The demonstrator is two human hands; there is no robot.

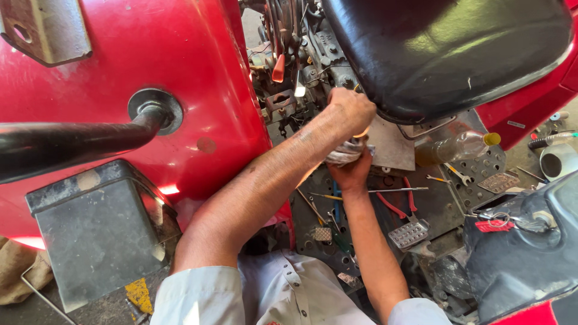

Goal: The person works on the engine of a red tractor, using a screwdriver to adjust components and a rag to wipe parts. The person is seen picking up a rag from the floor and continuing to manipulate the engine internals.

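Metal box point(102, 232), grey and worn, sits far left of the grip, below a black bar point(72, 141) that enters the red body panel point(198, 66). Both hands meet at the middle of the view, in front of the exposed machinery point(301, 78). The left hand point(349, 111) is clenched, knuckles up, directly above a crumpled pale rag point(346, 150), and appears to pinch its top. The right hand point(352, 171) grasps the rag from underneath, fingers wrapped around the bundle. Just below and right of the grip, red-handled pliers point(397, 204) and a small spanner point(459, 174) lie on the perforated floor plate point(481, 162). Right of the grip lies a plastic bottle point(454, 147) with a yellow cap, under the black seat point(445, 48).
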